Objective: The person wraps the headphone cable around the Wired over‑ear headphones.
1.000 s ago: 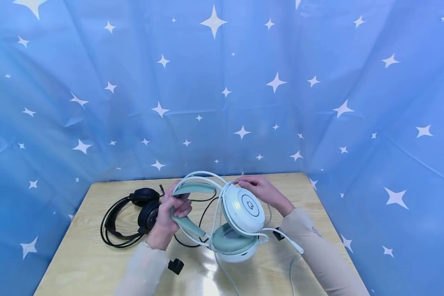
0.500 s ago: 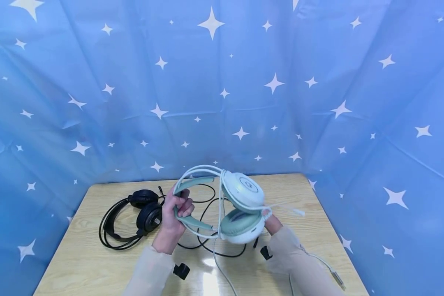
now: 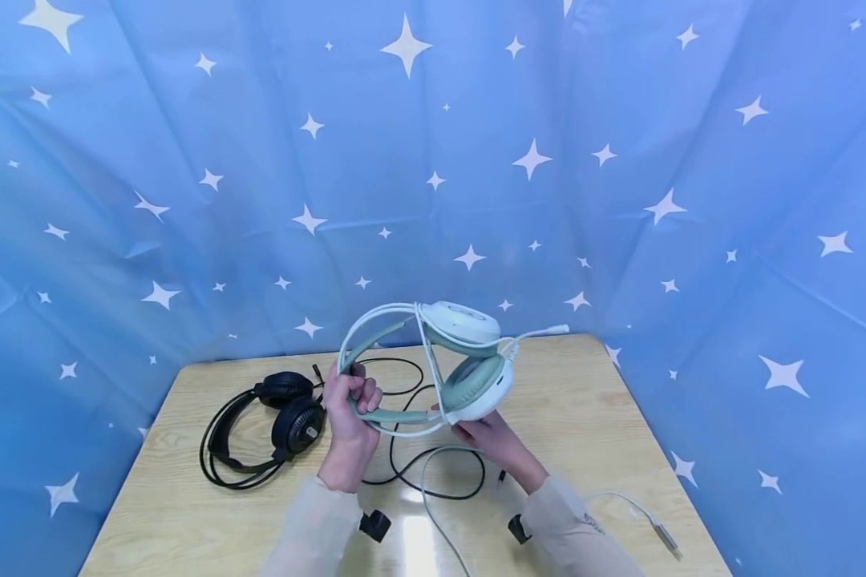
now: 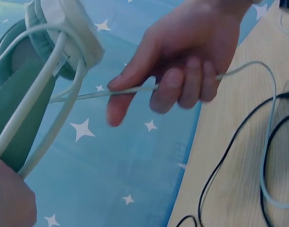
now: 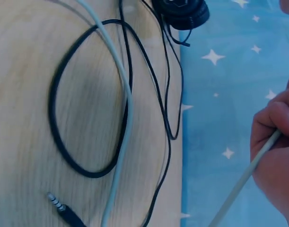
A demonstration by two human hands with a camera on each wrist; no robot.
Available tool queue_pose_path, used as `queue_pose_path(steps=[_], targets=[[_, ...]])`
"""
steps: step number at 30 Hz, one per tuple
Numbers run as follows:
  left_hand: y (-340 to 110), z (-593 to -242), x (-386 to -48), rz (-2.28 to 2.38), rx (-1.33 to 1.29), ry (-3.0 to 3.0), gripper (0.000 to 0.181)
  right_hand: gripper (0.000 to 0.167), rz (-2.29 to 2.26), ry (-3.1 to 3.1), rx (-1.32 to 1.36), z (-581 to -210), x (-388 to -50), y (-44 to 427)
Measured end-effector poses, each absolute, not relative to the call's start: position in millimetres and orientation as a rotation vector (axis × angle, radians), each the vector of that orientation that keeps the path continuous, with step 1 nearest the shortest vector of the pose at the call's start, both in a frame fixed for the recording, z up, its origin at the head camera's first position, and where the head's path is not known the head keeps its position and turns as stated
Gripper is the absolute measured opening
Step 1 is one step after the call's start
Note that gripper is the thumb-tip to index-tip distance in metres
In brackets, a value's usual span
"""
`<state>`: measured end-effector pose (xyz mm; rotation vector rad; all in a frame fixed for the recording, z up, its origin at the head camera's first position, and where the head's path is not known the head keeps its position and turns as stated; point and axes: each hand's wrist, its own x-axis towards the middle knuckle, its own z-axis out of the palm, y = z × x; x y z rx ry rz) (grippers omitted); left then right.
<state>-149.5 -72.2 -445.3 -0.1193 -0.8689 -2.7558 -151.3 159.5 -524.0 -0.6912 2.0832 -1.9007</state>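
Observation:
A white headset with mint-green padding (image 3: 469,324) is held up above the table, its boom mic (image 3: 541,331) pointing right. My left hand (image 3: 352,409) grips its headband, fingers curled round it. Pale cable strands (image 3: 430,361) cross the headset between headband and earcups. Just below the nearer earcup, my right hand (image 3: 494,439) holds the pale cable. In the left wrist view, the cable (image 4: 101,94) runs from the headset through the right hand (image 4: 187,56), with the fingers curled round it. The right wrist view shows part of that hand (image 5: 279,146) with the cable (image 5: 243,182) leaving it.
A black headset (image 3: 289,425) lies on the left of the wooden table (image 3: 159,513). Its black cable (image 3: 440,496) loops across the middle and ends in a jack plug (image 5: 64,210). The pale cable's USB plug (image 3: 666,539) lies at right. A blue starry curtain (image 3: 375,176) stands behind.
My right hand has gone from the headset's far side, round its right, to below the nearer earcup. The headset has risen and tilted in my left hand. The USB plug now lies at right.

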Motion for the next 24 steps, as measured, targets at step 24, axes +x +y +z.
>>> queue_pose_path(steps=[24], targets=[[-56,-459,-155,-2.379,0.173,-1.079,0.018,0.028,-1.447,2.593,-0.727,-504,-128,144]])
